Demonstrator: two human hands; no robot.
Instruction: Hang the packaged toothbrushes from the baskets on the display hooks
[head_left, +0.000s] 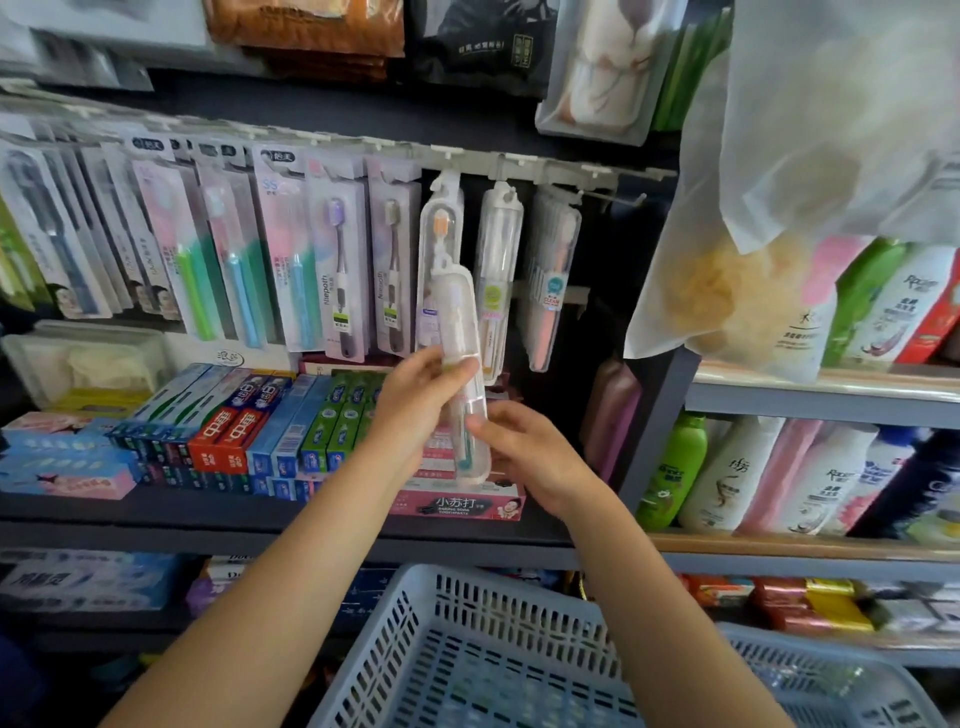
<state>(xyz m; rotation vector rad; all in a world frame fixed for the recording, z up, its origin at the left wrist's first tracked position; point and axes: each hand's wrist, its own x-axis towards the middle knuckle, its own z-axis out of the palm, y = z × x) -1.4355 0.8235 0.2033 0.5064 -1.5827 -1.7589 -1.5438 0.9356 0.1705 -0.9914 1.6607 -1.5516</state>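
Observation:
I hold a clear-cased toothbrush upright in front of the shelf, its hanger tab at the top. My left hand grips its middle from the left. From the right, my right hand pinches the lower part of the case. Above it runs the white hook rail with carded and cased toothbrushes hanging, among them an orange-bristled cased one right behind the held case. A bare hook sticks out at the rail's right end. A blue-grey slotted basket sits below my arms.
Toothpaste boxes are stacked on the shelf under the hooks. Shampoo bottles fill the shelves to the right. A bagged sponge hangs at upper right, close to the hook rail. A second basket stands at lower right.

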